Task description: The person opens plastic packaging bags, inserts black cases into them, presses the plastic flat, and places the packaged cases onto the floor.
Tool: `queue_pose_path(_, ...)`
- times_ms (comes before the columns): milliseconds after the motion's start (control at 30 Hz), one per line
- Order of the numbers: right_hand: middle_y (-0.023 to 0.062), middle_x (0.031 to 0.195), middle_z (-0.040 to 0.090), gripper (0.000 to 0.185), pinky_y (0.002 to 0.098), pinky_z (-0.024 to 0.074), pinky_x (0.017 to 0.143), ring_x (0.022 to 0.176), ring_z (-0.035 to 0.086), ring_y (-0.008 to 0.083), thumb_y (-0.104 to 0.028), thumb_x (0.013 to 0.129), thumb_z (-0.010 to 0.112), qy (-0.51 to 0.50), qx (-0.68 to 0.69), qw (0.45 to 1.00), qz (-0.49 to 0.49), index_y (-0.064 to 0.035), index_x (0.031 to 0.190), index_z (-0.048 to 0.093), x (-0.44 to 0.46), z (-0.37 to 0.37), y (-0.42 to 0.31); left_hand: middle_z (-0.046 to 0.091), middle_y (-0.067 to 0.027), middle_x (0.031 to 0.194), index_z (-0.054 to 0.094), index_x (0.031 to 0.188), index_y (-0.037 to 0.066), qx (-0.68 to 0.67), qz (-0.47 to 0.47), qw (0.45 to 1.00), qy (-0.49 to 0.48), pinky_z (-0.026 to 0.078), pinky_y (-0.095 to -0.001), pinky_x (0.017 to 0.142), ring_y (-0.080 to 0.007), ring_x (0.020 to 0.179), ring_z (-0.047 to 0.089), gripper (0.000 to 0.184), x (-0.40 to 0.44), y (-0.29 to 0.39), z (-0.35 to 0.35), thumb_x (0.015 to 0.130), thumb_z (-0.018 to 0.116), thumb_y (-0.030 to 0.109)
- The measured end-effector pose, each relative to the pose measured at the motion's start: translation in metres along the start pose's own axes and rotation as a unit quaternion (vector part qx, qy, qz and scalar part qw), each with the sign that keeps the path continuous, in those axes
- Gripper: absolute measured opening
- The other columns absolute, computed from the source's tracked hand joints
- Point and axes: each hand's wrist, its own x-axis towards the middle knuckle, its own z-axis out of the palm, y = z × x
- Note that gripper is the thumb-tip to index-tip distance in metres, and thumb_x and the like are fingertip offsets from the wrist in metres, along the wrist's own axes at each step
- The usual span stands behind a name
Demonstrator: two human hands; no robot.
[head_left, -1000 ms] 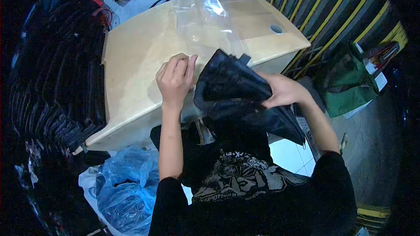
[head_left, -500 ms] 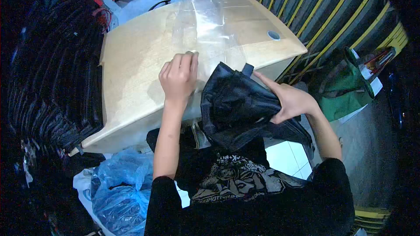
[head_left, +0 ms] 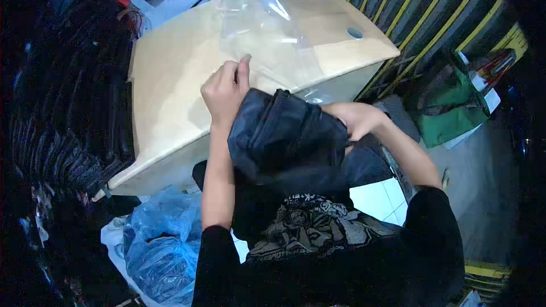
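A black fabric bag, folded into a bundle, is held in front of my body, just off the table's front edge. My right hand is closed around its right end, with some of the fingers hidden. At the bag's upper left, my left hand is curled, thumb up, against the near left edge of a clear plastic bag. It appears to grip that edge; the fingertips are partly hidden. The plastic bag lies flat across the table, its near right corner at the front edge.
The pale wooden table has a round grommet at right. Stacked black material rises at left. Below it sits a blue plastic bag. A green bag stands at right, beside yellow-edged slats.
My right hand has brought the black bag leftward, close to my left hand, and turned it. My left hand has shifted slightly left. The plastic bag's near edge has moved toward me.
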Motion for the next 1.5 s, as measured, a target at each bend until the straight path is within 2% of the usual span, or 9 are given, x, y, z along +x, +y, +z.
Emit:
queue_pose_path(100,0.0200,0.126,0.055,0.093,0.0369,0.0388,0.100,0.117,0.051,0.0288,-0.033,0.055,0.088,0.013,0.015,0.997,-0.068,0.0087,0.127,0.045,0.009,-0.005,0.027,0.050,-0.0080,0.050,0.052,0.060,0.005,-0.045,-0.023,0.999,-0.019,0.037,-0.0312,0.043,-0.0218,0.041,0.047,0.031,0.003,-0.003,-0.008,0.080,0.073,0.015)
queue_pose_path(200,0.0197,0.127,0.053,0.091,0.0361,0.0379,0.103,0.116,0.052,0.0270,-0.031,0.057,0.087,0.112,0.229,0.957,0.139,0.0074,0.128,0.046,-0.003,0.007,0.018,0.049,-0.0085,0.049,0.051,0.058,0.003,-0.105,-0.057,0.991,-0.064,0.037,-0.0297,0.043,-0.0211,0.041,0.046,0.035,0.006,-0.002,-0.015,0.079,0.075,0.017)
queue_pose_path(533,0.0206,0.143,0.038,0.114,0.0338,0.0283,0.110,0.130,0.041,0.0256,-0.025,0.059,0.085,0.253,-0.161,0.948,0.108,0.0002,0.147,0.016,-0.009,-0.021,-0.023,0.046,-0.0064,0.046,0.045,0.053,0.007,-0.033,0.101,0.985,-0.139,0.037,-0.0331,0.042,-0.0230,0.040,0.046,0.040,0.018,0.001,-0.028,0.078,0.074,0.022)
queue_pose_path(833,0.0260,0.076,0.064,0.108,0.0469,0.0489,0.079,0.081,0.063,0.0435,-0.021,0.063,0.075,0.217,-0.329,0.873,0.287,-0.0206,0.150,0.011,0.005,-0.012,-0.077,0.045,-0.0055,0.046,0.049,0.054,0.009,-0.012,0.136,0.987,-0.081,0.038,-0.0336,0.043,-0.0235,0.040,0.047,0.031,0.023,0.023,-0.013,0.079,0.068,0.012)
queue_pose_path(933,0.0265,0.072,0.062,0.107,0.0475,0.0494,0.075,0.079,0.063,0.0432,-0.022,0.063,0.075,0.314,-0.469,0.819,0.103,-0.0209,0.150,0.013,-0.001,-0.013,-0.047,0.046,-0.0044,0.049,0.050,0.057,0.009,-0.022,0.181,0.979,-0.089,0.038,-0.0325,0.045,-0.0207,0.043,0.049,0.029,0.017,0.027,-0.012,0.077,0.070,0.013)
queue_pose_path(967,0.0282,0.075,0.063,0.107,0.0460,0.0499,0.076,0.079,0.063,0.0434,-0.026,0.062,0.076,0.269,-0.362,0.849,0.276,-0.0134,0.149,0.015,0.005,-0.017,-0.071,0.046,-0.0041,0.050,0.050,0.058,0.010,-0.028,0.197,0.975,-0.101,0.038,-0.0324,0.046,-0.0202,0.044,0.049,0.028,0.015,0.028,-0.014,0.077,0.070,0.013)
queue_pose_path(1233,0.0335,0.107,0.060,0.112,0.0383,0.0449,0.091,0.102,0.060,0.0409,-0.036,0.061,0.080,0.283,-0.248,0.866,0.330,0.0030,0.145,0.017,0.005,-0.041,-0.058,0.047,-0.0028,0.058,0.052,0.064,0.010,0.018,0.240,0.962,-0.133,0.041,-0.0331,0.054,-0.0198,0.057,0.053,0.022,0.010,0.009,-0.022,0.069,0.073,0.014)
queue_pose_path(1367,0.0309,0.126,0.051,0.109,0.0336,0.0391,0.099,0.114,0.056,0.0339,-0.037,0.061,0.080,0.320,-0.286,0.876,0.219,0.0050,0.143,0.022,-0.009,-0.050,-0.032,0.055,-0.0048,0.066,0.053,0.072,0.009,0.043,0.203,0.970,-0.127,0.044,-0.0339,0.056,-0.0222,0.060,0.056,0.019,0.019,-0.002,-0.029,0.072,0.072,0.009)
queue_pose_path(1500,0.0246,0.127,0.052,0.105,0.0344,0.0359,0.104,0.121,0.050,0.0320,-0.033,0.061,0.081,0.378,-0.043,0.913,0.146,0.0045,0.142,0.026,-0.003,-0.049,-0.023,0.059,-0.0069,0.068,0.057,0.086,0.007,-0.061,0.157,0.979,-0.112,0.046,-0.0334,0.054,-0.0229,0.057,0.058,0.017,0.005,-0.003,-0.014,0.077,0.071,0.004)
